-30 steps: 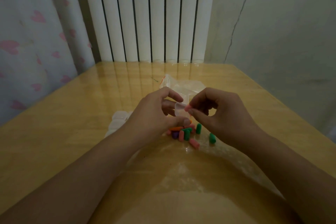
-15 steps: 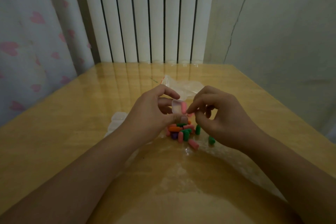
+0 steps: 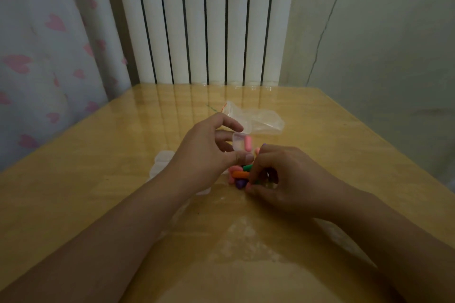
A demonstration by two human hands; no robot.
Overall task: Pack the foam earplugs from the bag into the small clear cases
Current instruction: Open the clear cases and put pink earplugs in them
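Observation:
My left hand (image 3: pixel 209 147) holds a small clear case (image 3: pixel 240 144) open above the table, with one pink earplug (image 3: pixel 248 143) lying inside it. Below it a pile of loose earplugs (image 3: pixel 240 174) in pink, orange, green and purple lies on the table. My right hand (image 3: pixel 283 177) is down at the right side of that pile with its fingers curled over some earplugs; what its fingertips hold is hidden. The clear plastic bag (image 3: pixel 258 119) lies flat behind both hands.
Several more clear cases (image 3: pixel 160 162) lie on the wooden table (image 3: pixel 98 167) left of my left wrist. A white radiator (image 3: pixel 204 19) stands behind the table, a curtain with pink hearts (image 3: pixel 37 56) to the left, and a wall to the right.
My right hand left the pink earplug in the case and dropped down to the pile. My left hand kept the case raised.

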